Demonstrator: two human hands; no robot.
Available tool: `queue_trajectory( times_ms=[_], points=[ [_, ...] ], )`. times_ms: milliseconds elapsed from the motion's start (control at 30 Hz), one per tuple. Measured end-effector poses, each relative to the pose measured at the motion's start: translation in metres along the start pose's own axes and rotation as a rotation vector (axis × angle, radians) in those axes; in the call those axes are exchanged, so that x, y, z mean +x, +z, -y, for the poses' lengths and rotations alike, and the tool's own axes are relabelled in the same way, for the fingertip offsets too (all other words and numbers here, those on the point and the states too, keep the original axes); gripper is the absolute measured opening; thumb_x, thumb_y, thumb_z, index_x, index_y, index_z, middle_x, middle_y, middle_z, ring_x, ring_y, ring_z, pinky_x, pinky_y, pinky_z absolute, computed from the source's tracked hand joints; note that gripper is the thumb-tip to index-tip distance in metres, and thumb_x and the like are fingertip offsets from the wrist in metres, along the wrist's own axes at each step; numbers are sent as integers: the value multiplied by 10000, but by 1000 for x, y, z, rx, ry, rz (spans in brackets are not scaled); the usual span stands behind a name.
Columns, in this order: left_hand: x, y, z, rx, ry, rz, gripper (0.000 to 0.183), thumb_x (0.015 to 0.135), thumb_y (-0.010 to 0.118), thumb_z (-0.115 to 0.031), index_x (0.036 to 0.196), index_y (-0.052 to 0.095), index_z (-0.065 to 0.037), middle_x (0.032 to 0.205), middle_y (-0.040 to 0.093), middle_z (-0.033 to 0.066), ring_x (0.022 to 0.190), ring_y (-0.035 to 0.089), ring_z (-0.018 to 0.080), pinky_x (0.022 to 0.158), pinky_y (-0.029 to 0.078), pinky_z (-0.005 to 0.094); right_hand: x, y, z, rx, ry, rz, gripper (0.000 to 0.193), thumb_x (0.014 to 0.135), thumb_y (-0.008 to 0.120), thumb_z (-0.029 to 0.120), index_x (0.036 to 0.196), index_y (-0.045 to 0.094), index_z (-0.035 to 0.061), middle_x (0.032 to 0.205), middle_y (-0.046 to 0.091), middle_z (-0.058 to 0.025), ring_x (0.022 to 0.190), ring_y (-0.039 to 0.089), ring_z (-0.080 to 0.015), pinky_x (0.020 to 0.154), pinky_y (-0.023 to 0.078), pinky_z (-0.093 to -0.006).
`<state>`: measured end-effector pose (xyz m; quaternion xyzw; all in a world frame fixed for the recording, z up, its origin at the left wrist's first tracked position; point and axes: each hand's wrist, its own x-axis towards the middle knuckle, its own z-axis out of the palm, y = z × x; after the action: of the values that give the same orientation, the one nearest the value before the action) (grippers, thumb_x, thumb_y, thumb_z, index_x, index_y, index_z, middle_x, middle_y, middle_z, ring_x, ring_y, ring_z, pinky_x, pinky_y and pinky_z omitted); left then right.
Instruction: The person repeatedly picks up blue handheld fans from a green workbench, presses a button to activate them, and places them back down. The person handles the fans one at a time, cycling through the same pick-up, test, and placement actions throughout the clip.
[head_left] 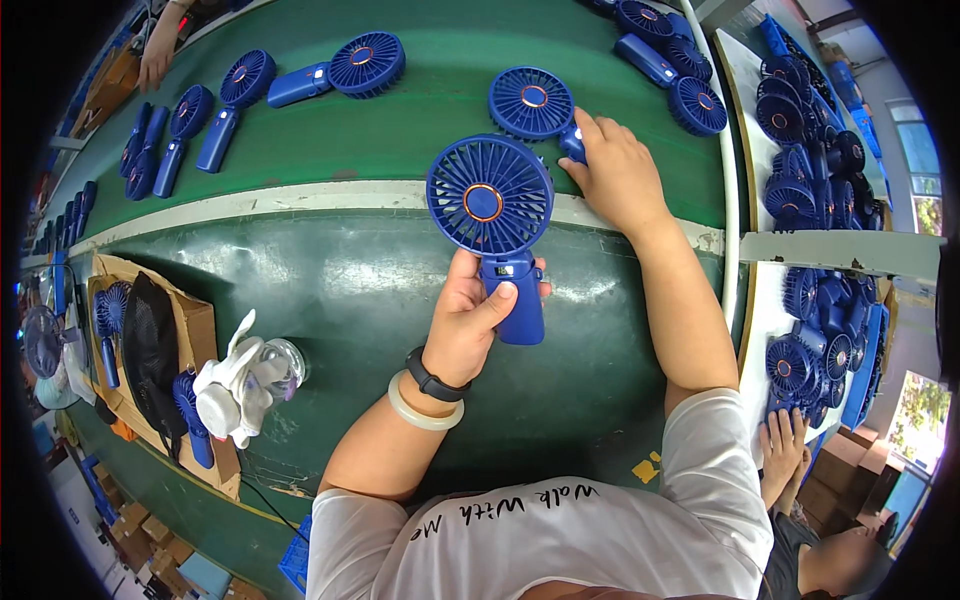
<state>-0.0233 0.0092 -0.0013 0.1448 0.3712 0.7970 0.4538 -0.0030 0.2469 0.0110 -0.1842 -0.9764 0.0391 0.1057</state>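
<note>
My left hand [468,315] is closed round the handle of a blue handheld fan [516,300], its thumb beside the small lit display. The round slatted head with a copper-coloured ring faces up. Farther off, my right hand [618,175] grips the handle of a second blue handheld fan [532,103], which lies on the green conveyor belt [440,150]. That fan's head points left, just beyond the head of the held one. My right fingers hide most of its handle.
More blue fans [367,65] lie along the belt to the left and far right. Left on the bench are a cardboard box [195,320], white gloves [235,385] and a clear plastic jar [283,365]. Piled fans [790,365] fill a side table, with another person's hand [783,440] there.
</note>
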Motion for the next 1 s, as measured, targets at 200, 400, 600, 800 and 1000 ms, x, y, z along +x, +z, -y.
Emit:
queue_trajectory(
  times_ms=[200, 400, 600, 800, 1000],
  points=[
    [-1, 0, -1, -70, -6, -25, 459, 903, 570, -130, 1303, 351, -76, 1160, 560, 153, 985, 614, 246, 857, 496, 367, -52, -15, 6, 1636, 287, 183, 532, 919, 528, 403, 1338, 401, 102, 1000, 585, -160, 770, 594, -220, 696, 495, -335],
    [-4, 4, 3, -85, 1, 15, 456, 904, 574, -142, 1297, 349, -86, 1163, 559, 147, 979, 617, 244, 830, 516, 370, -117, -18, 45, 2595, 162, 352, 837, 821, 329, 744, 1451, 205, 207, 816, 512, -124, 503, 426, -164, 460, 355, -300],
    [-2, 8, 3, -27, 47, -10, 441, 910, 566, -148, 1289, 349, -92, 1171, 550, 139, 974, 608, 220, 799, 524, 352, -110, -15, 44, 2615, 150, 426, 802, 868, 202, 713, 1438, 249, 151, 840, 540, -172, 519, 453, -180, 472, 379, -320],
    [-1, 3, 3, -54, 38, -31, 407, 917, 549, -155, 1273, 361, -95, 1165, 547, 142, 961, 608, 221, 791, 528, 369, -109, -7, 41, 2572, 54, 458, 751, 902, 185, 666, 1410, 298, 124, 870, 559, -198, 557, 499, -204, 510, 414, -326],
    [-2, 1, 2, -52, 34, -38, 385, 924, 533, -163, 1268, 367, -120, 1179, 538, 150, 961, 611, 229, 784, 542, 395, -112, -6, 42, 2098, 156, 204, 563, 918, 491, 423, 1319, 353, 54, 954, 567, -163, 741, 591, -214, 622, 510, -353]
  ],
)
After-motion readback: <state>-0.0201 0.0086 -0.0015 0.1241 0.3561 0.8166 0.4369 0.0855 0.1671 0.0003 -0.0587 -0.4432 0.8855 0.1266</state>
